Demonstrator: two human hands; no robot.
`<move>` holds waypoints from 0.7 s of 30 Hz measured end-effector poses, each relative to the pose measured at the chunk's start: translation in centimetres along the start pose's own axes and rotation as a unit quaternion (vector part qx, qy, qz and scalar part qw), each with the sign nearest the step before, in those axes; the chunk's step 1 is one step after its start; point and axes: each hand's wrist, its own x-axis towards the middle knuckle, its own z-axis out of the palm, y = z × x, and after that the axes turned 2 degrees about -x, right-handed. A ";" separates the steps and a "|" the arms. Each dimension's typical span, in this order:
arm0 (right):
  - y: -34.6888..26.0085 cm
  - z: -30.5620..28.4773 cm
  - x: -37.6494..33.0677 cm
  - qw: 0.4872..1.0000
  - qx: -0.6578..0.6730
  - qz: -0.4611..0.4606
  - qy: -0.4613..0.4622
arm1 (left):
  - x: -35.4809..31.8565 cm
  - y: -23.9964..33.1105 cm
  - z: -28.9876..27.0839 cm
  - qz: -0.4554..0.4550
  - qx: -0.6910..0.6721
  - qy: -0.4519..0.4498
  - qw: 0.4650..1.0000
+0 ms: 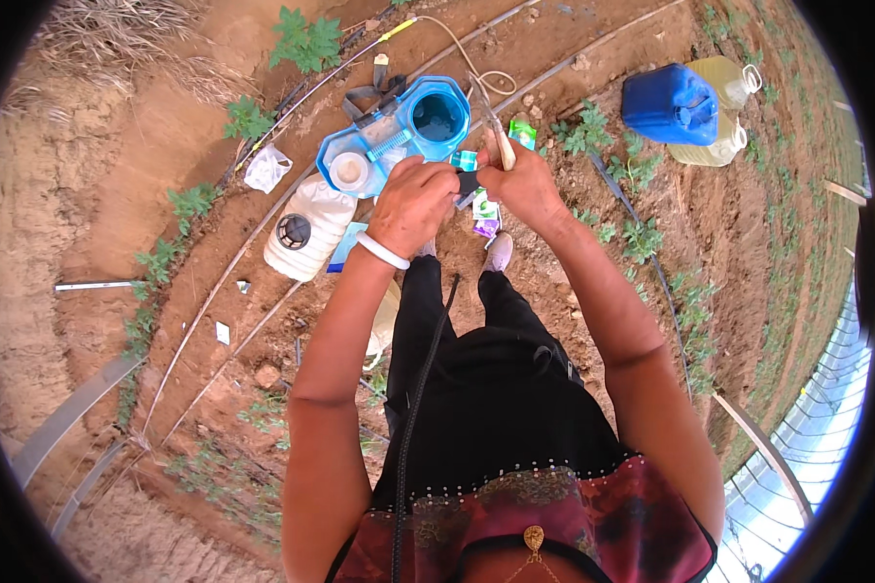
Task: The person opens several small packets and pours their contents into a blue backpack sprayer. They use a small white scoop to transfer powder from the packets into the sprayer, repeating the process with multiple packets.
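Dark-coloured, pinched between left fingers [445,182] and right fingers [494,181] in front of the blue tank [407,99] — keep this small piece [468,183] steady, both grips close and level.

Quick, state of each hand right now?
Left hand: closed on a small black piece, exact kind unclear.
Right hand: closed on the same black piece.

— Which colours stood out?
— The tank [405,112] was light blue, the jerrycan [663,102] deep blue, the held piece [468,183] black.
— And what pattern?
— The top [544,505] was mottled dark red and black.
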 end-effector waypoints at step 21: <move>3.8 5.8 4.3 0.886 0.436 0.155 -0.002 | -1.8 -10.1 6.2 -0.287 -0.211 0.175 0.918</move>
